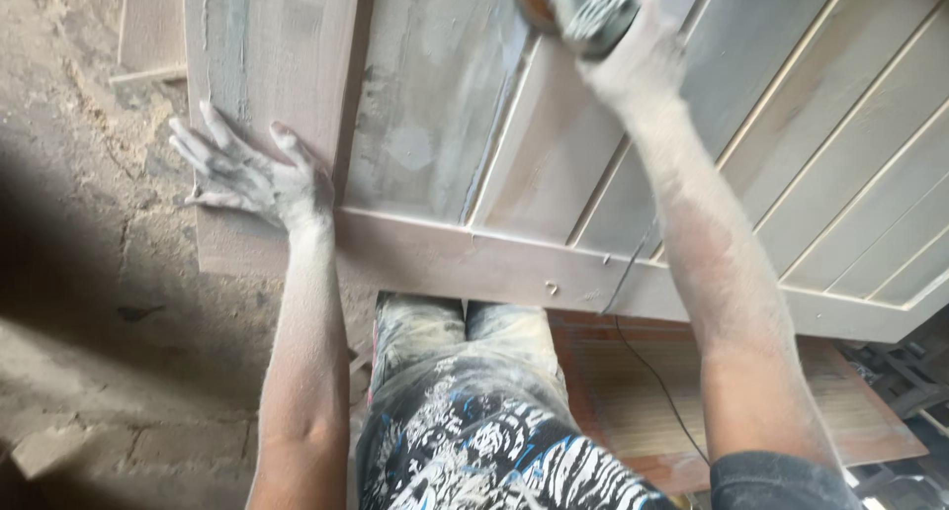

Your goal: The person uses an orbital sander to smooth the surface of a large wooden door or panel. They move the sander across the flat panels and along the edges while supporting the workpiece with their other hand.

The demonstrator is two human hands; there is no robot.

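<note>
A large wooden door (445, 243) with grooved panels lies flat in front of me, coated in pale dust. My left hand (252, 174) rests flat with fingers spread on the door's left corner. My right hand (628, 60) grips a power sander (583, 11) with an orange disc, pressed onto a panel near the top of the view. Both arms are covered in dust. A thin black cord (643, 362) runs down from the sander past the door's near edge.
Dusty ground with sawdust (89, 223) lies to the left. Below the door's near edge sits a reddish slatted panel (633, 401). A wooden strip (148, 73) lies at the top left. Dark objects (900, 372) stand at the right.
</note>
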